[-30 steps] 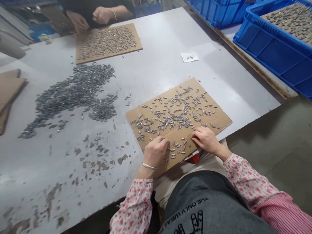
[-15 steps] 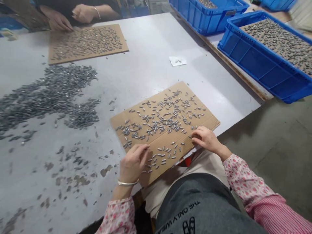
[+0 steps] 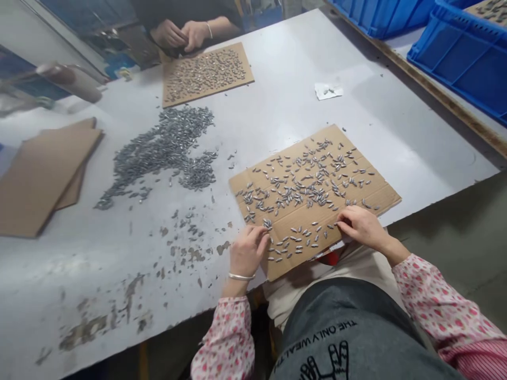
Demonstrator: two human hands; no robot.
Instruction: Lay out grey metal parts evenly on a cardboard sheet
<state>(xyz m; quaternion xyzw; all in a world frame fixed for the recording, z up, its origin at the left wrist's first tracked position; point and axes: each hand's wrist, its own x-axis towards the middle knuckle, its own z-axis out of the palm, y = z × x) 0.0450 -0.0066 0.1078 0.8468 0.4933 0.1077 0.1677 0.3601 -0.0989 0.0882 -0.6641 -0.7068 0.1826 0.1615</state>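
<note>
A brown cardboard sheet (image 3: 372,198) lies at the table's near edge, strewn with several small grey oval metal pieces (image 3: 304,184). My left hand (image 3: 247,250) rests on the sheet's near left corner, fingers curled together and pinching at pieces by its left edge. My right hand (image 3: 362,224) sits on the sheet's near right edge, fingers bent and pressed down on the cardboard. What the fingers of either hand hold is too small to make out.
A large loose heap of the same grey pieces (image 3: 162,148) lies on the grey table (image 3: 277,68) to the left. Spare cardboard sheets (image 3: 39,174) lie far left. Another person's hands (image 3: 182,34) work at a second covered cardboard (image 3: 206,74). Blue crates (image 3: 463,53) stand at right.
My left hand has moved forward and right along the sheet's left edge. My right hand stays at the near right edge. The view has swung left, showing the spare cardboard.
</note>
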